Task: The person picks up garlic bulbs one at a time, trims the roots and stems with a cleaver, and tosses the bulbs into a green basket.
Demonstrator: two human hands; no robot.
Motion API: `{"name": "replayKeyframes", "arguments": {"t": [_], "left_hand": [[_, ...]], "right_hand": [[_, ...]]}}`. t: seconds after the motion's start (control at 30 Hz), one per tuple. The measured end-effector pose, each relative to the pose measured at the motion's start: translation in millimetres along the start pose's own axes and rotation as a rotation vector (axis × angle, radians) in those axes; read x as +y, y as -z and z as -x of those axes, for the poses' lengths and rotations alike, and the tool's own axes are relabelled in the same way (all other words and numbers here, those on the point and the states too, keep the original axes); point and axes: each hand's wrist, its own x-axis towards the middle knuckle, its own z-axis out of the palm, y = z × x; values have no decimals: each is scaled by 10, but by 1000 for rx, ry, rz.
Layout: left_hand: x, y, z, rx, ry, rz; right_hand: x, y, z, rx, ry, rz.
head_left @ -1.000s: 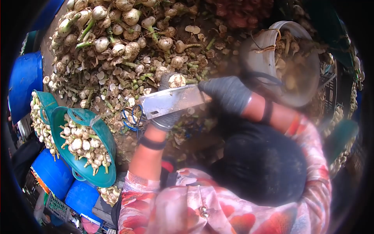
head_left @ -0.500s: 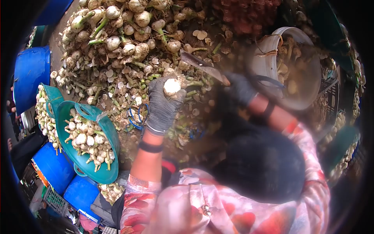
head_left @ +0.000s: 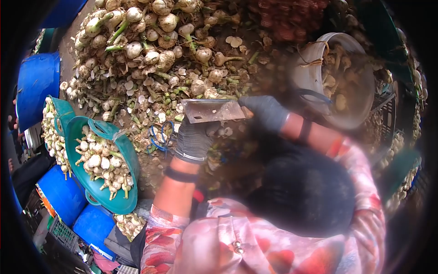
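My right hand [head_left: 266, 113], in a grey glove, is wrapped around the handle of a broad-bladed knife [head_left: 214, 110]. Its flat metal blade points left, across the front of my left hand [head_left: 194, 140]. That gloved left hand looks closed, though the blade covers its fingertips. The garlic bulb it gripped a moment ago is hidden behind the blade. Just beyond the blade lie loose garlic bulbs [head_left: 198, 86] and cut stems. A large heap of garlic bulbs with stems [head_left: 150, 50] rises past them.
At left, a green basket [head_left: 132, 157] holds trimmed garlic, near blue tubs [head_left: 39, 89]. A white bucket [head_left: 310, 73] lies tipped at right with bulbs inside. Red net sacks [head_left: 289, 16] stand at the back. Blue twine [head_left: 157, 139] and peelings litter the ground. A dark rounded shape [head_left: 303, 196] blocks the lower middle.
The knife has swung left and down, from pointing away to lying across my left hand. My right hand shifted left with it. The bulb's pale cut face has gone from sight.
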Motion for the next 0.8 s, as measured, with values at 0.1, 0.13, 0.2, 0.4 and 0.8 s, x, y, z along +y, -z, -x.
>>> {"name": "replayKeyframes", "arguments": {"t": [0.1, 0.13, 0.2, 0.4, 0.8], "left_hand": [[487, -72, 363, 54, 101, 671], [619, -34, 477, 82, 46, 678], [677, 720, 747, 66, -304, 941], [778, 1066, 589, 682, -357, 658], [-89, 788, -1521, 1220, 284, -486]], "right_hand": [[867, -361, -81, 46, -90, -6], [1126, -442, -142, 60, -102, -10], [697, -119, -86, 16, -293, 0], [436, 44, -62, 58, -417, -43], [517, -34, 70, 141, -299, -59]]}}
